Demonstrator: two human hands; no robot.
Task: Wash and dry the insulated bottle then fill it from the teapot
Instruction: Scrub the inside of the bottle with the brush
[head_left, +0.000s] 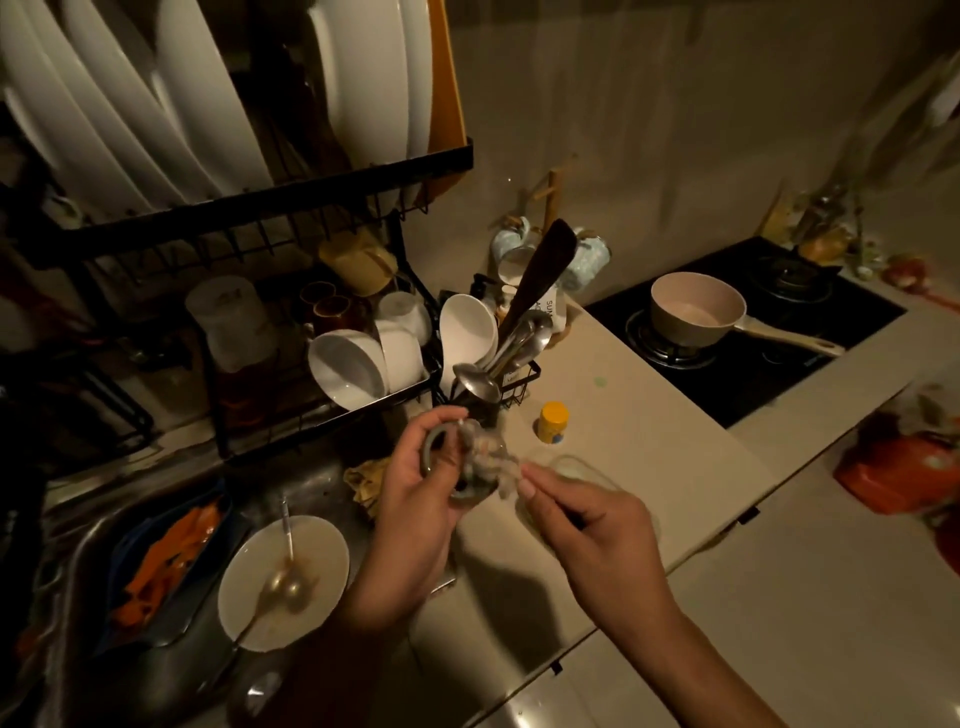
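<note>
A white container (558, 312) behind the utensils (519, 338) reads "SUM", the rest hidden.

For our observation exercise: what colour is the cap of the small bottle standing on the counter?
The cap is yellow; it shows in the head view.

Sink: soiled white plate (324, 545) with spoon (284, 582). Counter: yellow-capped jar (552, 422). Stove: beige saucepan (696, 309). Rack (291, 179): upright plates (208, 104).

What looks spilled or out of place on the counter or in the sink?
A small greenish spot stains the counter beyond the yellow-capped bottle, like a drip. In the sink, a dirty plate holds used spoons beside a tray of orange scraps. Nothing looks broken.
</note>
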